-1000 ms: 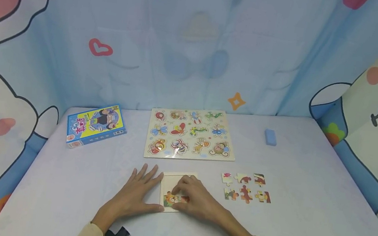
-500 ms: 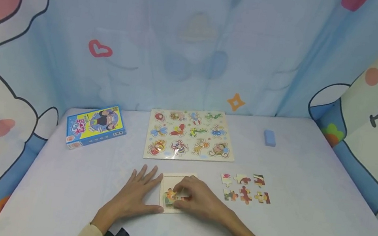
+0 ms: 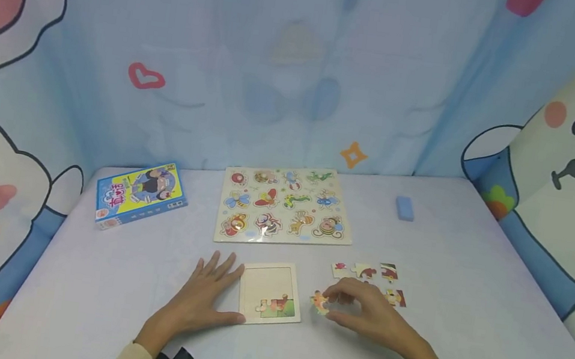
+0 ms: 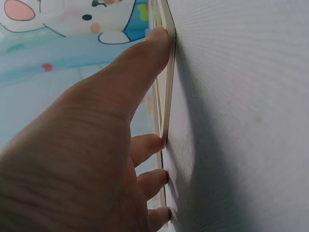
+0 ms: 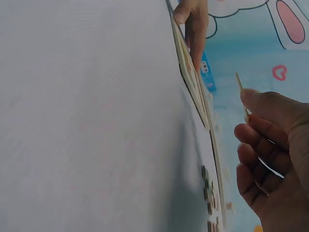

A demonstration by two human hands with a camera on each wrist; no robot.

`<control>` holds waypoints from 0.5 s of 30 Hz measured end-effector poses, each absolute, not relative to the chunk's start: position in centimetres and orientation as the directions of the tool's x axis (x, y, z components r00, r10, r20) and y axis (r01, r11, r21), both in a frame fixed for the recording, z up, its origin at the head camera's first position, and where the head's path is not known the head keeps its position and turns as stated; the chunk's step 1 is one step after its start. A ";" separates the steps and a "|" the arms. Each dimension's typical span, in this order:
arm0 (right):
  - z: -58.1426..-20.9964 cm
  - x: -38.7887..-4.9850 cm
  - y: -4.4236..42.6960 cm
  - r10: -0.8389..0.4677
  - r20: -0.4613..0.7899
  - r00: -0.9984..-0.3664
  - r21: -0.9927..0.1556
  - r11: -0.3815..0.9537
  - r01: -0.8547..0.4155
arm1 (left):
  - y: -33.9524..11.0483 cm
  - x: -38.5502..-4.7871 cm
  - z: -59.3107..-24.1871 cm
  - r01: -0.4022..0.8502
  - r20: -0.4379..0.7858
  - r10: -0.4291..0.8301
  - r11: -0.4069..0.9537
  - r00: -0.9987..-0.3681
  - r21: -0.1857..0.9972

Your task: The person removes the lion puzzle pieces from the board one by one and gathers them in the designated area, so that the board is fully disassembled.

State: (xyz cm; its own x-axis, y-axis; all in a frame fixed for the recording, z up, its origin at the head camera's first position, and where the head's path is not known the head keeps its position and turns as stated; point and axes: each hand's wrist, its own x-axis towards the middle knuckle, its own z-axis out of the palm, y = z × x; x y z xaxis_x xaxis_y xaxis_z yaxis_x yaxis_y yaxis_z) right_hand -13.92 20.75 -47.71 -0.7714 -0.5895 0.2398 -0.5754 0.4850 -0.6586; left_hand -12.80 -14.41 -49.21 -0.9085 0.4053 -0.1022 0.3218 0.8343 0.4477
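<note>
A small wooden puzzle tray (image 3: 257, 282) lies on the table with a few joined jigsaw pieces (image 3: 278, 307) in its lower right part. My left hand (image 3: 203, 296) is spread flat at the tray's left side, its thumb (image 4: 157, 41) touching the edge. Right of the tray, my right hand (image 3: 373, 315) pinches a jigsaw piece (image 3: 319, 302) between thumb and fingers. In the right wrist view that piece (image 5: 239, 84) appears edge-on, raised off the table. Several loose pieces (image 3: 364, 271) lie just behind my right hand, which hides some of them.
Behind the tray lies a large insect puzzle board (image 3: 286, 206). A blue and yellow box (image 3: 142, 195) sits at the back left. A small blue block (image 3: 405, 208) is at the back right. A blue cartoon curtain (image 3: 280, 69) hangs along the table's far edge.
My right hand has lifted a jigsaw piece out of the tray's lower left part and carried it right, towards the loose pieces. My left hand stays at the tray. The head view has shifted slightly.
</note>
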 end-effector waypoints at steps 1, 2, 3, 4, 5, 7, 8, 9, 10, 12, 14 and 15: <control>-47.7 -13.7 21.3 -0.584 0.240 -0.775 -0.657 0.490 -0.572 | -14.4 -12.8 -49.2 0.321 -0.101 0.404 0.834 -0.909 0.448; -47.8 -13.5 21.9 -0.578 0.240 -0.780 -0.658 0.494 -0.568 | -14.4 -12.8 -49.2 0.322 -0.100 0.404 0.834 -0.909 0.448; -47.9 -13.2 22.4 -0.574 0.243 -0.782 -0.654 0.499 -0.569 | -14.4 -12.8 -49.2 0.323 -0.098 0.405 0.834 -0.909 0.448; -48.0 -13.0 22.9 -0.567 0.242 -0.787 -0.651 0.507 -0.565 | -14.4 -12.8 -49.2 0.324 -0.097 0.405 0.834 -0.909 0.446; -48.1 -12.8 23.4 -0.563 0.244 -0.790 -0.651 0.509 -0.564 | -14.4 -12.8 -49.2 0.324 -0.098 0.406 0.834 -0.909 0.447; -48.3 -12.5 24.3 -0.557 0.243 -0.794 -0.655 0.510 -0.558 | -14.4 -12.8 -49.3 0.326 -0.098 0.408 0.832 -0.908 0.448; -48.5 -12.4 24.8 -0.555 0.240 -0.797 -0.657 0.512 -0.554 | -14.4 -12.8 -49.3 0.325 -0.099 0.408 0.833 -0.908 0.448; -48.6 -12.3 25.1 -0.552 0.232 -0.801 -0.659 0.516 -0.547 | -14.4 -12.8 -49.3 0.324 -0.102 0.407 0.834 -0.908 0.446; -48.8 -12.2 25.4 -0.550 0.218 -0.806 -0.665 0.521 -0.535 | -14.4 -12.8 -49.3 0.323 -0.104 0.406 0.836 -0.908 0.444; -49.0 -12.1 25.9 -0.550 0.193 -0.813 -0.674 0.528 -0.517 | -14.4 -12.9 -49.3 0.321 -0.107 0.404 0.839 -0.909 0.440; -49.2 -12.0 26.1 -0.550 0.164 -0.819 -0.685 0.534 -0.496 | -14.5 -12.8 -49.3 0.319 -0.109 0.401 0.841 -0.909 0.438; -49.3 -11.9 26.2 -0.551 0.155 -0.820 -0.686 0.537 -0.491 | -14.5 -12.8 -49.4 0.318 -0.109 0.401 0.840 -0.909 0.439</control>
State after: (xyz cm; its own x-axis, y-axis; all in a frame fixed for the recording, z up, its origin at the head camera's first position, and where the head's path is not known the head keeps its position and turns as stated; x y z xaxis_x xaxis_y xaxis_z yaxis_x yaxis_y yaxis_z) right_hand -11.93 26.17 -49.29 -0.8202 -0.5506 0.1555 -0.4907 0.5373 -0.6860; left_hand -12.83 -14.46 -49.35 -0.9094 0.4014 -0.1089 0.3184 0.8403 0.4387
